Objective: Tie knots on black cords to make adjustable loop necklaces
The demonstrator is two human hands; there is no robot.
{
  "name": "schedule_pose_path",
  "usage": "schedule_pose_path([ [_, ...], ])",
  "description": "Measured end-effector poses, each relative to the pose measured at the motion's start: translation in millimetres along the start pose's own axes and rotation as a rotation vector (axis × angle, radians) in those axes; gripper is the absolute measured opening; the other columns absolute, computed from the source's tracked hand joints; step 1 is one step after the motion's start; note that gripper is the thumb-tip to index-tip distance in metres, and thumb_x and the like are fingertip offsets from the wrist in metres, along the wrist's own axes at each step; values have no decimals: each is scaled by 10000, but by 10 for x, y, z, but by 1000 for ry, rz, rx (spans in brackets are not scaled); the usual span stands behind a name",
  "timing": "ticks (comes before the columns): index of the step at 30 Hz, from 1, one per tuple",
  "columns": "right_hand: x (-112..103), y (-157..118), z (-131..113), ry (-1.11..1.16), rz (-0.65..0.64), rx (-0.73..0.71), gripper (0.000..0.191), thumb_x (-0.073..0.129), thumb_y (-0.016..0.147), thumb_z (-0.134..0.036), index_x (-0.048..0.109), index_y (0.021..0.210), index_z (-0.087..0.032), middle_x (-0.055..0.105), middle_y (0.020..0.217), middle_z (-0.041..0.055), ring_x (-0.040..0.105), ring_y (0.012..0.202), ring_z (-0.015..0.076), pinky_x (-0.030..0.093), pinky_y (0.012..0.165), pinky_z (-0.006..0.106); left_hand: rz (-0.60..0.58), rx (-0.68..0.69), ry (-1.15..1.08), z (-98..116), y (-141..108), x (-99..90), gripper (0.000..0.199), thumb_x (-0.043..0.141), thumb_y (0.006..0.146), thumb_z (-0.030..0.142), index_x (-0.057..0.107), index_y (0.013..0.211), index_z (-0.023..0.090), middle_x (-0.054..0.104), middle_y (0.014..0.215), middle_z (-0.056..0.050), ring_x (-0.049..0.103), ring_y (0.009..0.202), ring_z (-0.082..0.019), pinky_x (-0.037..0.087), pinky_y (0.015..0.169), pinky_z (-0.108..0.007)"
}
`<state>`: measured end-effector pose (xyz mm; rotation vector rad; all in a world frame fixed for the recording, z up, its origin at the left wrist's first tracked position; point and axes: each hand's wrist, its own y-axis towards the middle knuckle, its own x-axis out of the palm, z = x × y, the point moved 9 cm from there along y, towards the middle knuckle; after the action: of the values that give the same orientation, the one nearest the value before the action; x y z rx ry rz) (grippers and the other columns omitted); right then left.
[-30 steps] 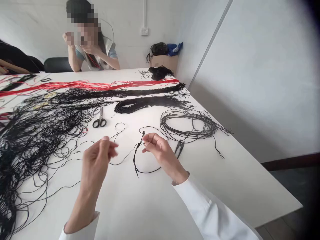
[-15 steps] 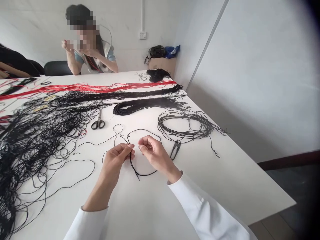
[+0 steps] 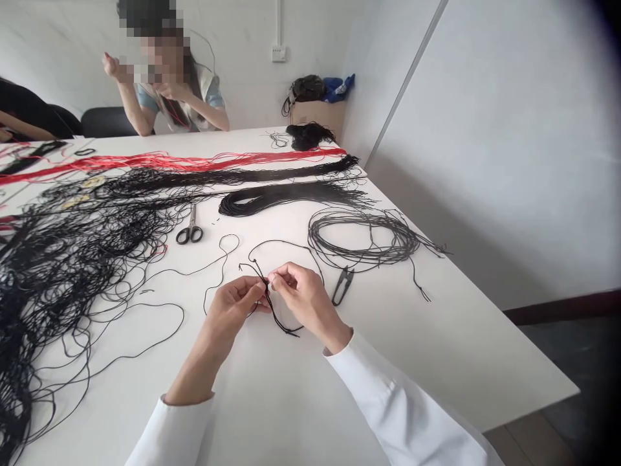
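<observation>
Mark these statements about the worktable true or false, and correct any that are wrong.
1. The left hand grips the scissors. False: it pinches a thin black cord, and the scissors lie on the table.
2. Red strands stretch across the table beyond the scissors. True.
3. The cardboard box stands on top of the table. False: it is behind the table's far edge, by the wall.
4. The small snips lie on the near side of the loose coil. True.
5. The loose coil is bright red. False: it is black.
</observation>
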<state>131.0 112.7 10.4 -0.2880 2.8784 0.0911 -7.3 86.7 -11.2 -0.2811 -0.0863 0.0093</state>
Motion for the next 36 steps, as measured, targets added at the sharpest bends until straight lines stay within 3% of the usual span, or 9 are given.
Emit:
schedule_pose_path([
  [5,-10,-3,20,-12,-2,24,188,568,932,-338,630,821,-200,697,787,1,581,670,136,445,651,265,34,11,44,-55,32,-85,313,784,753,458,716,799,157,637,736,-41,598,699,-177,554,678,-322],
  [11,29,-15,24,-57,-16,47,184,552,940,-343,597,832,-202,698,782,2,566,618,128,430,604,257,160,48,101,-76,44,-201,342,747,790,501,690,827,167,598,718,-13,580,662,-157,520,651,-303],
  [18,26,-17,12,-1,-17,58,198,554,939,-353,622,851,-189,703,803,16,606,698,142,451,653,266,16,-32,-21,-51,8,-21,306,751,780,440,697,877,156,644,822,-53,590,702,-174,512,599,-292],
  [26,82,-28,-42,0,-50,-13,131,561,917,-300,648,916,-203,695,827,5,604,720,137,477,676,259,68,-33,-102,-86,9,-21,308,830,694,409,693,768,142,624,726,-38,590,662,-168,554,627,-324],
  [31,100,-42,-109,-79,-48,-75,112,547,929,-266,641,921,-204,696,812,2,604,701,134,477,661,254,86,-41,-160,-117,-8,-32,300,822,720,407,695,752,136,624,766,-46,596,692,-167,570,655,-329],
  [36,114,-33,-28,32,-75,8,163,558,937,-332,642,913,-194,706,810,19,643,731,148,502,682,267,92,-48,-171,-147,-4,-40,298,829,724,406,702,759,138,629,754,-42,594,705,-161,564,656,-308],
])
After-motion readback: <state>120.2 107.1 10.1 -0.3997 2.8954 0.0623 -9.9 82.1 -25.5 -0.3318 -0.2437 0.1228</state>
